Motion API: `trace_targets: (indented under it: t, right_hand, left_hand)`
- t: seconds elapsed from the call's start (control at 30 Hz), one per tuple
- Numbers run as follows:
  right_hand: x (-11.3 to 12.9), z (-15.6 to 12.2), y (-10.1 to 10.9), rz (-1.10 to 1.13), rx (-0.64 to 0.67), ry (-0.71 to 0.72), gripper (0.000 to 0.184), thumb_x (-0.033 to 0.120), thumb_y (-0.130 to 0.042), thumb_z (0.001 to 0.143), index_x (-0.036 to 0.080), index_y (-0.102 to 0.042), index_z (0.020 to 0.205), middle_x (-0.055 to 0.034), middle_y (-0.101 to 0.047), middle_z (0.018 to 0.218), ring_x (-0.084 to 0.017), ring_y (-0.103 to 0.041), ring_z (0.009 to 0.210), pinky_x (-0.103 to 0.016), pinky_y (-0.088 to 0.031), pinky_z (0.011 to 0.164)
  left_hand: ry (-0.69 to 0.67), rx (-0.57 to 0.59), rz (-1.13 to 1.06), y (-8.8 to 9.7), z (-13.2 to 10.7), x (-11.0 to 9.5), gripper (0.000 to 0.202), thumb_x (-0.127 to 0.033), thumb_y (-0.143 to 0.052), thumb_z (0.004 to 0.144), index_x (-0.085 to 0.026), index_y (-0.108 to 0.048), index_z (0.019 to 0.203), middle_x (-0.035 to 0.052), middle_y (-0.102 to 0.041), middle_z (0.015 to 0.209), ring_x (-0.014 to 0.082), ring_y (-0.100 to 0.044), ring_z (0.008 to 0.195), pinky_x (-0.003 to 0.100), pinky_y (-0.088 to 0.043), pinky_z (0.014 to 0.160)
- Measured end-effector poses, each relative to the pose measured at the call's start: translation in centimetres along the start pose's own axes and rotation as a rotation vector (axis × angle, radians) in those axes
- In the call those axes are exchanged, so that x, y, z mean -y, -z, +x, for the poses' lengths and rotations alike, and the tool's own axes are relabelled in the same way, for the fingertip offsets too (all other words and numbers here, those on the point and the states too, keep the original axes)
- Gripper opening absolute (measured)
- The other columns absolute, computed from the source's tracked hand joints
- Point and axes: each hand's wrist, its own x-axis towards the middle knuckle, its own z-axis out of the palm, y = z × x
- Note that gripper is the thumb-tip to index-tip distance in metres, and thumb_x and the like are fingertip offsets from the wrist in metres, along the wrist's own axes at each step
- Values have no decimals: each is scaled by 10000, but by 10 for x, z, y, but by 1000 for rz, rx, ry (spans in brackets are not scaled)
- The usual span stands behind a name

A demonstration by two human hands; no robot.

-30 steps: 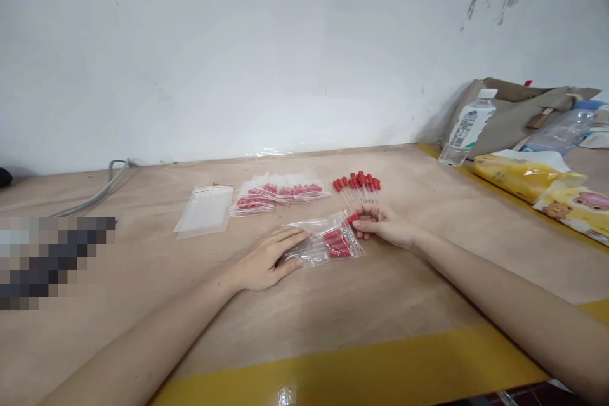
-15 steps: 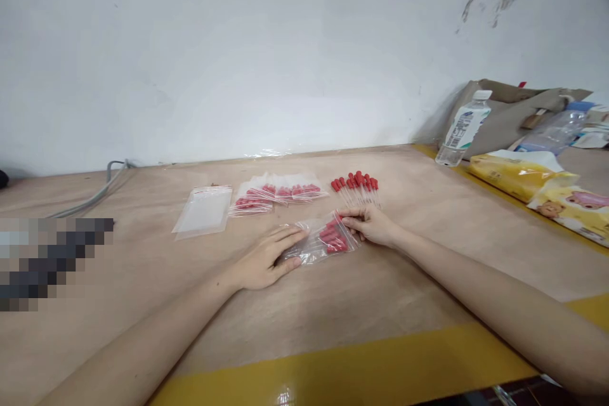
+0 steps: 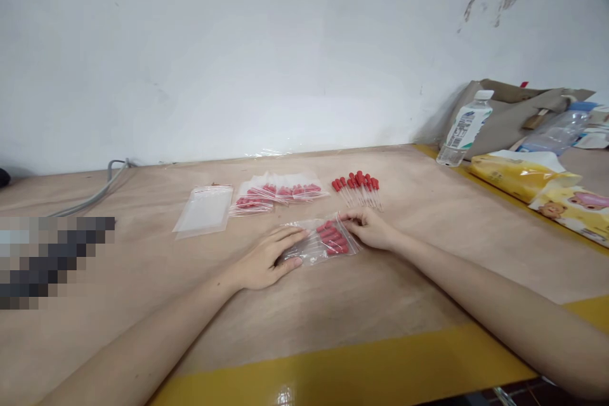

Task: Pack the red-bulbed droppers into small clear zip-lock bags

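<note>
A clear zip bag lies flat on the table with several red-bulbed droppers inside, their bulbs toward its right end. My left hand rests on the bag's left end, fingers stretched out and thumb apart. At the right end, my right hand has its fingers closed on the zip edge near the upper corner. Behind it lies a loose group of droppers with red bulbs and thin clear stems. Filled bags overlap in a row at the back, and a stack of flat bags sits left of them.
A grey cable runs along the back left, near a blurred-out dark object. On the right stand a plastic bottle, a grey-brown bag and yellow tissue packs. Yellow tape lines the front edge.
The red bulbs inside the bag have shifted slightly, from a jumbled heap into a neater row. My right fingers have curled a little at the zip edge; my left hand stays put.
</note>
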Motion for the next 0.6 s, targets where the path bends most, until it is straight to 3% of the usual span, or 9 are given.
trace_targets:
  t: [0.1,0.17,0.3,0.37,0.47,0.53,0.6]
  right_hand:
    - [5,-2,3,99,-99,-239,198,348,-485,797,179,-572,851,21,-610,617,-70,-444,373,-190,-346,352]
    - [7,-4,3,148,-73,-305,258,422,-511,792,177,-570,850,26,-596,595,-62,-417,345,-186,-320,323]
    - [9,-6,-2,262,221,-178,269,418,-645,706,158,-630,771,-32,-659,716,-155,-628,704,-257,-511,624]
    - [10,-7,-2,313,241,-164,266,405,-652,707,156,-639,799,-38,-675,770,-164,-635,753,-286,-516,692]
    - [15,-10,10,427,198,-219,243,359,-658,719,152,-638,844,-44,-686,808,-141,-638,687,-267,-522,647]
    - [21,-10,26,527,193,-249,209,320,-644,739,148,-639,859,-50,-688,792,-140,-642,649,-243,-524,573]
    - [26,-6,42,598,108,-268,150,260,-609,770,138,-640,851,-53,-687,743,-134,-639,591,-203,-505,474]
  left_hand:
    - [-10,-5,0,-1,0,1,487,-391,-419,904,-235,-344,1359,78,-414,1365,224,-371,1261,420,-303,1053]
    - [-12,-9,-1,-1,0,1,488,-388,-421,903,-232,-344,1359,80,-420,1360,226,-373,1259,424,-304,1051]
    - [-20,-1,-7,1,0,0,491,-366,-416,906,-252,-313,1372,74,-408,1368,226,-372,1259,429,-311,1045]
    - [-17,-23,-1,1,-1,-2,501,-370,-427,899,-259,-307,1374,77,-344,1407,235,-351,1273,428,-323,1037]
    - [19,-179,55,-2,-1,-2,497,-386,-472,873,-243,-372,1338,85,-235,1452,276,-260,1315,459,-295,1045]
    - [66,-316,117,-4,-1,-1,453,-378,-489,863,-225,-437,1286,92,-253,1437,285,-241,1318,476,-273,1050]
    - [131,-423,175,-5,0,2,388,-367,-493,858,-217,-496,1217,93,-329,1388,273,-293,1287,467,-285,1039]
